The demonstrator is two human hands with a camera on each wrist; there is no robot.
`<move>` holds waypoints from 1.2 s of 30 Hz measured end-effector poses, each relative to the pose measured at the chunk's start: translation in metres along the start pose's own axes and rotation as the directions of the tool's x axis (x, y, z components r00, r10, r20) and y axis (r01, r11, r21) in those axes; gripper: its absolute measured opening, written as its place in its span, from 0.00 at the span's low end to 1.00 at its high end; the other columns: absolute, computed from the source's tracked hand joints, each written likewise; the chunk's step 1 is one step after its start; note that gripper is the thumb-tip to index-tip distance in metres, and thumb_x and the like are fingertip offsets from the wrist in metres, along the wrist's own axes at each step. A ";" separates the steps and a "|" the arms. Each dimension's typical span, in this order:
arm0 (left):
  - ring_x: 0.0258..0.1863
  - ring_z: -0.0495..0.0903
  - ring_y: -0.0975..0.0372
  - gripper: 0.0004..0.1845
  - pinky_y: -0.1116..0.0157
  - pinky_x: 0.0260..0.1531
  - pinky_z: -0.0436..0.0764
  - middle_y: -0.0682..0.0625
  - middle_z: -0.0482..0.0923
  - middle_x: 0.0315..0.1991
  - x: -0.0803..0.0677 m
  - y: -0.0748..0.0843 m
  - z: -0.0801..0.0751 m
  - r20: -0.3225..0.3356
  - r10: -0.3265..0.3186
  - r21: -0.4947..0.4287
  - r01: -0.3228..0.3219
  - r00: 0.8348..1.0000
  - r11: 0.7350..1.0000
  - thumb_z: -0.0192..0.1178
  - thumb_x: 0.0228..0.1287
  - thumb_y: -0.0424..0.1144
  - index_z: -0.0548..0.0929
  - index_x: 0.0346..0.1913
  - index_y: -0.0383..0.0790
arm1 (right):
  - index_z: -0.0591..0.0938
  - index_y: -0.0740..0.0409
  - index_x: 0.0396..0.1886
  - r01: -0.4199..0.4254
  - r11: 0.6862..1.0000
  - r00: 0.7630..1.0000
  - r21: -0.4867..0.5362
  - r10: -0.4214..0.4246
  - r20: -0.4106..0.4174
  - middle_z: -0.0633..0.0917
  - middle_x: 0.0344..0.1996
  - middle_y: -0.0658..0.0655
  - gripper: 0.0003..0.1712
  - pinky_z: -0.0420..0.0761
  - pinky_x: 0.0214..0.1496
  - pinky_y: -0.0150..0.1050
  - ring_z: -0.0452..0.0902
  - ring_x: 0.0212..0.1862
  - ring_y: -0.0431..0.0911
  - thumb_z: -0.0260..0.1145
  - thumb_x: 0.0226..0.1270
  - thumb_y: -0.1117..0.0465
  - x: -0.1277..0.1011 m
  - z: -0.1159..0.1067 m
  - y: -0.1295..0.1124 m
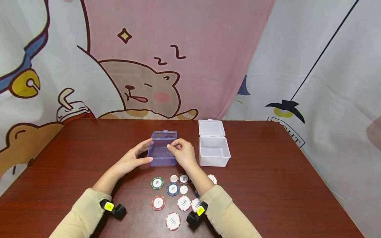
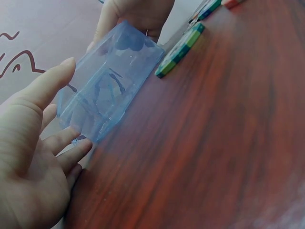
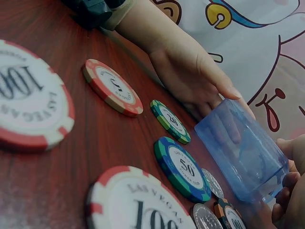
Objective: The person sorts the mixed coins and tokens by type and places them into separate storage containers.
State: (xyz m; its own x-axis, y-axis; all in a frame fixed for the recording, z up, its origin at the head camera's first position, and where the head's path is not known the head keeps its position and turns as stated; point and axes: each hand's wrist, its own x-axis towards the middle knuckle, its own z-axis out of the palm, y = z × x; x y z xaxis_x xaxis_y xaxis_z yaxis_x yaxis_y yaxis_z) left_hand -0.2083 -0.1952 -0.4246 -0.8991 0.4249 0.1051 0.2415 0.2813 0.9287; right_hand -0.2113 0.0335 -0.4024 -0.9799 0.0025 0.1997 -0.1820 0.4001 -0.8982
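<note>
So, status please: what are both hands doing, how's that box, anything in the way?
Left hand touching translucent blue plastic box; right hand at its right side, can't tell if holding anything. Lid open. Poker chips in front, none blocking the box.

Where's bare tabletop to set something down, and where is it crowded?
Bare: the reddish-brown wooden table right of the open white plastic box, and left of the left hand. Crowded: between that box and the translucent blue plastic box, where the right hand is, and between the forearms, among round multicoloured chips.

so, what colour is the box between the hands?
The box is translucent bluish-purple; best seen in the head view.
</note>
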 end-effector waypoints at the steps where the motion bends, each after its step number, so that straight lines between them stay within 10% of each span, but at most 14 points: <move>1: 0.67 0.59 0.43 0.39 0.40 0.64 0.49 0.38 0.59 0.70 0.000 0.000 0.000 0.000 0.001 -0.001 -0.001 1.000 1.000 0.65 0.61 0.38 0.58 0.73 0.42 | 0.83 0.56 0.29 0.008 1.000 1.000 -0.003 -0.008 0.004 0.64 0.12 0.46 0.08 0.58 0.19 0.32 0.57 0.16 0.38 0.72 0.58 0.57 -0.001 -0.001 -0.001; 36: 0.67 0.59 0.43 0.40 0.41 0.64 0.50 0.38 0.59 0.70 0.000 0.002 0.000 0.001 -0.007 -0.008 0.007 1.000 1.000 0.65 0.61 0.38 0.58 0.73 0.41 | 0.87 0.59 0.38 0.256 0.965 0.913 0.054 -0.260 0.315 0.72 0.23 0.47 0.10 0.64 0.24 0.30 0.66 0.28 0.40 0.74 0.56 0.62 -0.038 -0.039 -0.014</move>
State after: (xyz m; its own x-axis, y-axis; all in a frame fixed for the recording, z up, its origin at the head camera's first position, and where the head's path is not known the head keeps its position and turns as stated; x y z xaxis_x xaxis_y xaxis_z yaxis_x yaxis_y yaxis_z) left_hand -0.2076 -0.1950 -0.4226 -0.9005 0.4235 0.0984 0.2323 0.2774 0.9322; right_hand -0.1685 0.0634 -0.3817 -0.8732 -0.3900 0.2924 -0.4308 0.3369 -0.8372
